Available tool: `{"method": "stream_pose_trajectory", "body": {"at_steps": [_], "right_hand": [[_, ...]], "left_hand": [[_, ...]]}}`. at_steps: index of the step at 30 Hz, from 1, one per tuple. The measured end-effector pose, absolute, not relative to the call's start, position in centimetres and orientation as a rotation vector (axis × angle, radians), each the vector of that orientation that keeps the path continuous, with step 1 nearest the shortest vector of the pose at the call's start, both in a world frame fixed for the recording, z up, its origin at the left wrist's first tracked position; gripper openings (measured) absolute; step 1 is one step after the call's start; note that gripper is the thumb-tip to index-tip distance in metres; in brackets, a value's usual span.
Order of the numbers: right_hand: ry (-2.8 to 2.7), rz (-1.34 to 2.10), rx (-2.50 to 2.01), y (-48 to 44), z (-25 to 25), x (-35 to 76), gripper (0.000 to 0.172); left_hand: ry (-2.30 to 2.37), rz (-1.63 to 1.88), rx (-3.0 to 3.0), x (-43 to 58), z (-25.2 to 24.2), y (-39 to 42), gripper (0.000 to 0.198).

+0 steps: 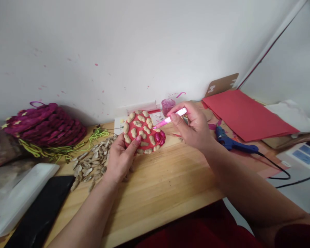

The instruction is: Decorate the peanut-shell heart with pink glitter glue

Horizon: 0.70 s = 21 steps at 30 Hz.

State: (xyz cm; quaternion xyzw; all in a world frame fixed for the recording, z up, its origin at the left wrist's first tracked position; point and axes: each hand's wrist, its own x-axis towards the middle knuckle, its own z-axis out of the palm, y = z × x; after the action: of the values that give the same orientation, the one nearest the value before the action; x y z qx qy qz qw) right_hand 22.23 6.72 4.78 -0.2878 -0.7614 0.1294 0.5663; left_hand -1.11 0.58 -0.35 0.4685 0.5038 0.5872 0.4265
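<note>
A red card [138, 141] with peanut shells stuck over its face is tilted up above the table. My left hand [122, 153] grips it by the lower left edge, thumb on the front. In my right hand [192, 125] is a slim white paintbrush [169, 119], stained pink toward its tip. That tip meets or hovers just over a shell near the card's right side; I cannot tell which. Shells at the lower right [159, 137] are coated shiny magenta, while the others are bare tan. Behind the brush stands a small cup [167, 106] smeared with pink paint.
Loose peanut shells [93, 162] lie left of my hand. Beyond them is a stack of magenta-painted pieces [45, 125] with yellow-green strings. A blue glue gun [232, 143] with a cord and red sheets [248, 113] are at right. A black flat object [43, 210] lies front left.
</note>
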Motion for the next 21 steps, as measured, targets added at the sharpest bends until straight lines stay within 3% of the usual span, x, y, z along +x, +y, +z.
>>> {"method": "stream_pose_trajectory", "body": {"at_steps": [21], "right_hand": [[-1.898,0.154,-0.568,6.44,5.16,22.03,0.008]], "left_hand": [[1.299,1.502,1.267,-1.18,-0.24,0.26,0.038]]}}
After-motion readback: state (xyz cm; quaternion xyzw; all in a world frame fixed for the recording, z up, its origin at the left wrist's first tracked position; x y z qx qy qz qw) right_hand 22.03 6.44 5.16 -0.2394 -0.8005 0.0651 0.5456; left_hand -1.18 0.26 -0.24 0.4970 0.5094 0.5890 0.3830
